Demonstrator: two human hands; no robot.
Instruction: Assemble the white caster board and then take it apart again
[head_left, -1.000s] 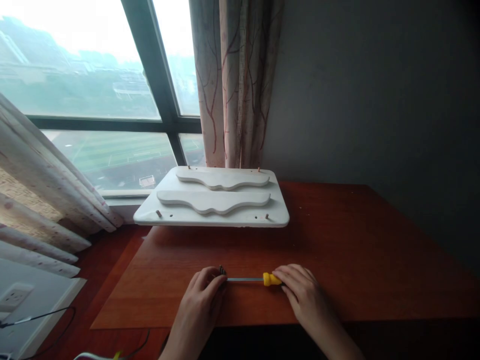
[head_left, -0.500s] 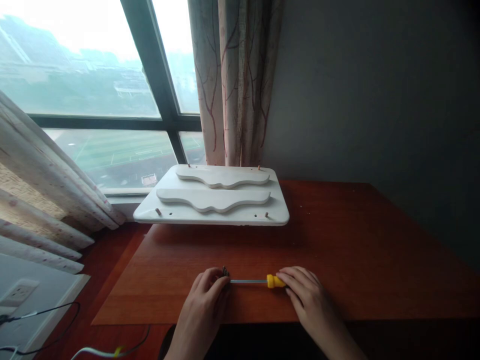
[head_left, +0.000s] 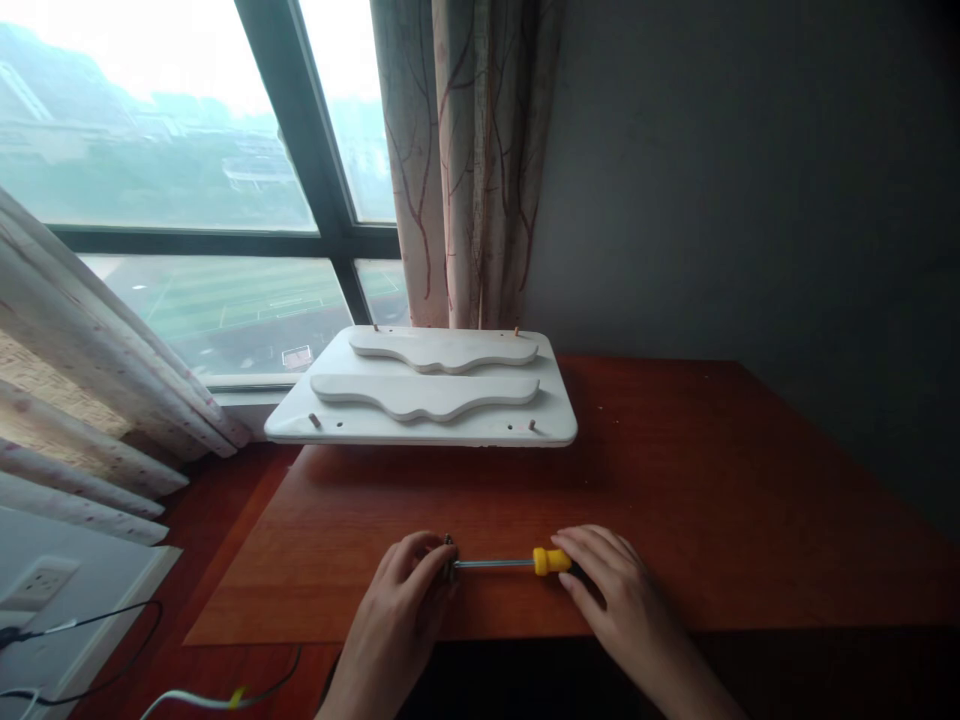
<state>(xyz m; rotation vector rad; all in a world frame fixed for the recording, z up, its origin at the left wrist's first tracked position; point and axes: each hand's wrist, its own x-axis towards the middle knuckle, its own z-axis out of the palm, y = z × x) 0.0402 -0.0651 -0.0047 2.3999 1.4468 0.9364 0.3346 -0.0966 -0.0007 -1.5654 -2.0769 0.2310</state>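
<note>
A screwdriver (head_left: 551,562) with a yellow handle and a metal shaft lies level, low over the front of the brown table (head_left: 690,500). My right hand (head_left: 619,580) has its fingers on the end of the handle. The shaft points left and its tip meets a small dark metal piece (head_left: 449,560). My left hand (head_left: 405,590) pinches that piece between thumb and fingers; most of it is hidden. Behind both hands, the white board (head_left: 442,434) bears two wavy white strips (head_left: 427,396) (head_left: 442,350) and short wooden pegs (head_left: 314,421).
A window (head_left: 217,300) and curtains (head_left: 480,180) stand behind and to the left. At the lower left are a white socket panel (head_left: 37,585) and cables (head_left: 187,700) beside the table. A grey wall (head_left: 712,180) rises at the back right.
The view has shifted slightly. My right thumb has moved a little away from the yellow handle, and more of the dark metal piece shows beside my left fingers.
</note>
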